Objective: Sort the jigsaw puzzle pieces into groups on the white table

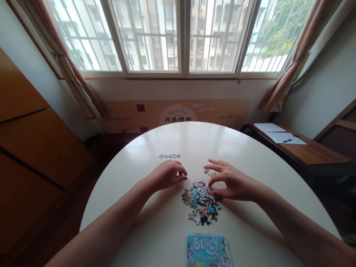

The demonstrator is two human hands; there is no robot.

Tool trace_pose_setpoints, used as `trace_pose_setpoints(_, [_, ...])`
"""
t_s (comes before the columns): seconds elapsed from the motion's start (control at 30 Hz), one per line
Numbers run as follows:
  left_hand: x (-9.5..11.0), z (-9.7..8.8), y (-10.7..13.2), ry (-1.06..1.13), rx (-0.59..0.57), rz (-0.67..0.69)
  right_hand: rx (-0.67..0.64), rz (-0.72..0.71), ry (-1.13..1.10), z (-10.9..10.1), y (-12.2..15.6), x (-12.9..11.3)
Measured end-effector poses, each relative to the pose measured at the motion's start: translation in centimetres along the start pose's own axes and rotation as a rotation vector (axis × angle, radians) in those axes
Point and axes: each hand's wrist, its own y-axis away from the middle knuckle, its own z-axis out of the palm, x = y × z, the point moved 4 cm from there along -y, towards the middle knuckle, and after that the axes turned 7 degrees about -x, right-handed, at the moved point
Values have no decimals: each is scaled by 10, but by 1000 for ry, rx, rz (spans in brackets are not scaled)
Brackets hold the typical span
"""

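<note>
A loose pile of small, colourful jigsaw puzzle pieces (202, 200) lies on the round white table (116, 222). My right hand (228, 180) is at the pile's right edge, fingers spread and thumb apart from the index finger, with nothing visible between them. Partly behind its fingers is a small group of puzzle pieces (208, 172). To the pile's upper left, my left hand (169, 174) has curled fingers, with thumb and index tips close together. Anything in that pinch is too small to make out. Beyond it sits a short row of puzzle pieces (169, 156).
A blue picture card reading "Bluey" (207, 250) lies at the table's near side. On the right, a wooden side table (314, 154) bears paper sheets (269, 127) and a dark pen (287, 141). Barred windows (183, 37) stand behind, and a wooden cabinet (25, 148) is on the left.
</note>
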Motion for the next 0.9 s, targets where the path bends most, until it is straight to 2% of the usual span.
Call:
trace_pose_setpoints(0.27, [4,-3,0,7,12,-3,-3,31,69,0,0,-6])
trace_pose_setpoints(0.57, [-2,1,-1,17,9,-13,10,7,99,1,-2,-13])
trace_pose_setpoints(0.9, [-1,3,0,12,-8,-24,-5,-4,91,2,-1,-12])
